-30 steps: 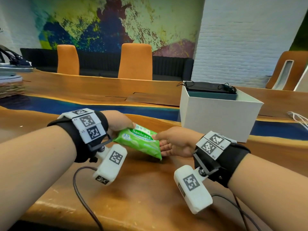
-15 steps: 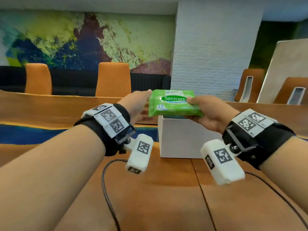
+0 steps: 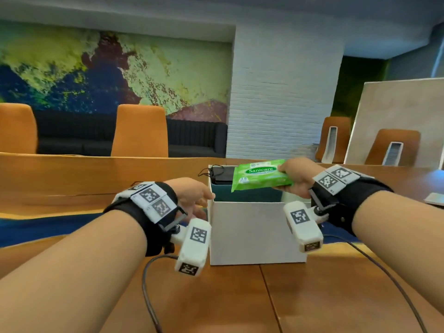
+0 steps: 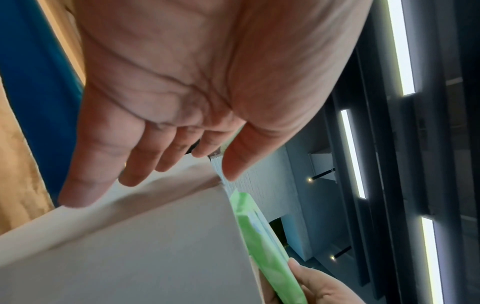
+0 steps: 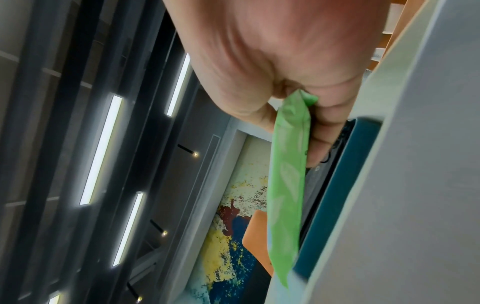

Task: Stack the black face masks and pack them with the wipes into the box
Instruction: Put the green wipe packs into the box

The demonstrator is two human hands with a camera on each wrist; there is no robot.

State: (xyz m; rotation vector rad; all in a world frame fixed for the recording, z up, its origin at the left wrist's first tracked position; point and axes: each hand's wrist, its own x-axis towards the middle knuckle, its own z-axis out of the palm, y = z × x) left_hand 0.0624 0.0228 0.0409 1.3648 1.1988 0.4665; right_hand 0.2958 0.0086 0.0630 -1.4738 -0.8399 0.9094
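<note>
Wipes [image 3: 260,174] pinched in right hand [image 3: 296,175] over the box [image 3: 254,233] for dropping in; left hand [image 3: 194,197] open, probably steadying its side.

I see a glossy green plastic wipes pack [image 3: 260,175], a matt white card box [image 3: 254,233], and a smooth, polished wood table [image 3: 312,299].

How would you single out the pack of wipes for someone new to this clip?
Find the white box standing on the wooden table. Above its open top, the right hand holds a flat soft pack of wipes. It alone is bright green, unlike the black masks beside it.
</note>
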